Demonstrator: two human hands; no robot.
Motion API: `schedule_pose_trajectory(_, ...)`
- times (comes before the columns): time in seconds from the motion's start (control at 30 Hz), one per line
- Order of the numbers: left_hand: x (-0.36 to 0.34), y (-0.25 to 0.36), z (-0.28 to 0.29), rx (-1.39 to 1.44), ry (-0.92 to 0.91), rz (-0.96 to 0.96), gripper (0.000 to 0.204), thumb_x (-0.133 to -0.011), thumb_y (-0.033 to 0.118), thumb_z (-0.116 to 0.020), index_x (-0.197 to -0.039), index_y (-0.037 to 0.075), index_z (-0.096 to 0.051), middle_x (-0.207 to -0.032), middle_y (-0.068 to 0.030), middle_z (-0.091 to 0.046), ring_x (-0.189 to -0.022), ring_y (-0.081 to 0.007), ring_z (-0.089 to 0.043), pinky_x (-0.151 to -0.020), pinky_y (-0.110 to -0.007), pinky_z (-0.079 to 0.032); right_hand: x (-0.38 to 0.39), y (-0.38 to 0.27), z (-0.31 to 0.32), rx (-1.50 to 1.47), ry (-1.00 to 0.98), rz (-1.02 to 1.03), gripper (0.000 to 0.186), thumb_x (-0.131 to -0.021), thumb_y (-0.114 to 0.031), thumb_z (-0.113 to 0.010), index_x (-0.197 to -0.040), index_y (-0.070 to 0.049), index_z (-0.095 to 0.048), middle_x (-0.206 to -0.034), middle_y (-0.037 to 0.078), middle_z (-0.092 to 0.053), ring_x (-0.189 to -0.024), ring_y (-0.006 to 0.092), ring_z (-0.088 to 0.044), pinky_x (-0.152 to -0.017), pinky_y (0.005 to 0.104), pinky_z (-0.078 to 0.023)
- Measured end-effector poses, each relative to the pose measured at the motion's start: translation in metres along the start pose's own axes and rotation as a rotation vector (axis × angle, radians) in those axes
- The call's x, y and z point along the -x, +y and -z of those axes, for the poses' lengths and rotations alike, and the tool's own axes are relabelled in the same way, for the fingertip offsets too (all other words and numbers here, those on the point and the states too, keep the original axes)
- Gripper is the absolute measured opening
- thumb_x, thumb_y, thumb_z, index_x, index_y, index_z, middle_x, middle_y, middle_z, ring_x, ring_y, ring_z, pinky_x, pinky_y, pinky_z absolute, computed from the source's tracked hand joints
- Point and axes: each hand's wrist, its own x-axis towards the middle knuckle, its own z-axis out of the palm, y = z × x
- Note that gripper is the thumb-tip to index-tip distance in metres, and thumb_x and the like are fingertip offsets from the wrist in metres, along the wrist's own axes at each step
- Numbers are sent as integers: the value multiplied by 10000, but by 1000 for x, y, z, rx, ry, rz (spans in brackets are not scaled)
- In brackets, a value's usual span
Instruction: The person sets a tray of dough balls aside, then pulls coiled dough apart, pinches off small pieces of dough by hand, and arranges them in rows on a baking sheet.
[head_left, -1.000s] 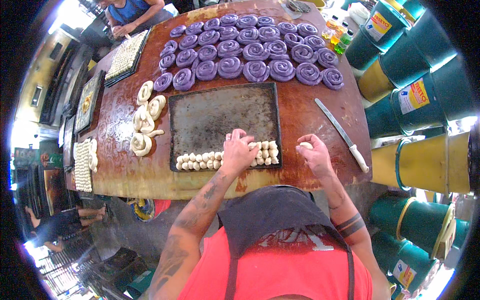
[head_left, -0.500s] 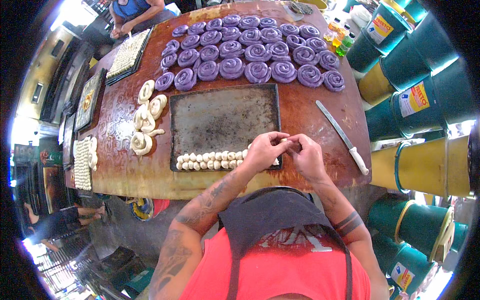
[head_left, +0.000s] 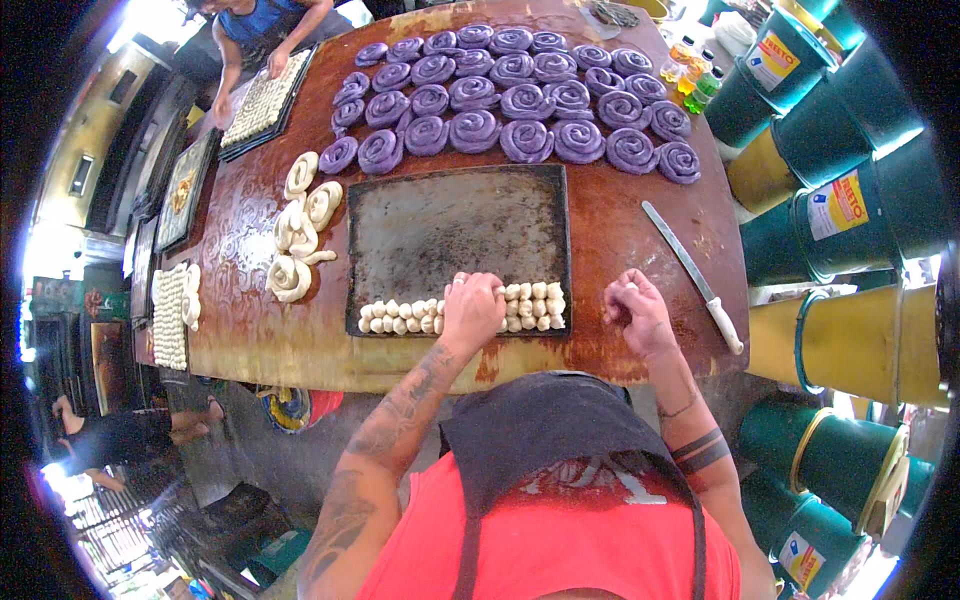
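My left hand is over the near part of a dark baking tray, its fingers pinched around a dough ball mostly hidden by them. Rows of small pale dough balls run along the tray's near edge; on the right side they lie three deep. To the right of the tray, my right hand hovers over the table with its fingers curled in. Whatever those fingers hold is hidden. Pale coiled dough strips lie to the left of the tray.
Purple dough spirals cover the table's far side. A long knife with a white handle lies at right. Another person works at a filled tray at far left. Teal and yellow drums stand along the right, beside bottles.
My hands have come apart. The left moved left and down onto the dough rows, while the right shifted right. At far left the other person's hands have moved to the filled tray.
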Motion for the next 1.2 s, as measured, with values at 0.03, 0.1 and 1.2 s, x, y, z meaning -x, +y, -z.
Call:
schedule_pose_trajectory(0.03, 3, 7, 4, -156, -63, -14, 172, -859, 123, -653, -987, 32, -723, -1112, -134, -665, -1102, -332, -602, -977, -447, -493, 1, -4, -8, 2, 3, 0, 162, -947, -183, -709, -887, -107, -579, -713, 16, -607, -621, 124, -542, -571, 309, -483)
schedule_pose_trajectory(0.1, 3, 19, 14, -166, 18, -27, 211, -860, 131, -658, -1025, 20, -728, -1117, -138, -671, -1095, -355, -611, -1000, -475, -476, 3, -13, -23, 658, 39, -29, 209, -929, -198, -726, -840, -73, -584, -700, 53, -630, -648, 119, -553, -578, 317, -472)
schedule_pose_trajectory(1.2, -32, -272, 155, -148, 761, 724, 585, -856, 241, -735, -1347, -32, -574, -1416, -264, -551, -1298, -412, -544, -1076, -470, -469, -39, 69, 106, 974, 115, 140, 171, -980, -56, -636, -1150, -43, -621, -830, 8, -631, -668, 70, -564, -547, 220, -439)
